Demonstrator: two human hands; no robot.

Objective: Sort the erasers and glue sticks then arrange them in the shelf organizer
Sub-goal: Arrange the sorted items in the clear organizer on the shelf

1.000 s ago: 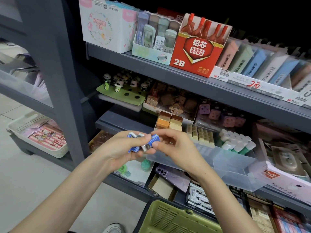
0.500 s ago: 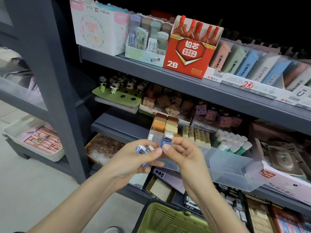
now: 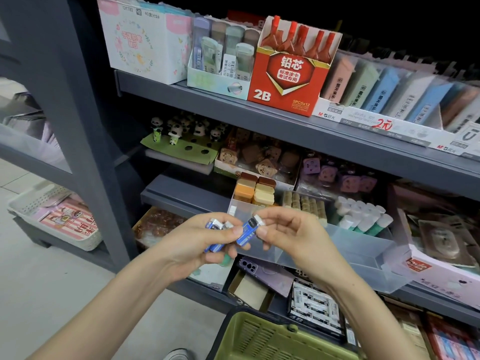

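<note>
My left hand [image 3: 192,240] holds a small bunch of blue-sleeved erasers [image 3: 217,226] in curled fingers. My right hand [image 3: 288,232] pinches a single blue-sleeved eraser [image 3: 249,231] between thumb and fingers, close to the left thumb. Both hands hover in front of the clear plastic shelf organizer [image 3: 363,250]. Its compartments hold stacked brown and tan erasers [image 3: 255,192], beige erasers [image 3: 304,203] and white-capped glue sticks [image 3: 363,216].
A grey shelf [image 3: 285,126] above carries a red 2B lead box [image 3: 285,74] and pastel boxes. Panda toppers [image 3: 176,131] and packaged erasers sit behind the organizer. A green basket [image 3: 272,336] stands below my hands; a white tray [image 3: 54,216] lies on the left.
The single eraser was lifted upright toward the organizer by my right hand, then brought back down beside the left thumb. The view has shifted slightly.
</note>
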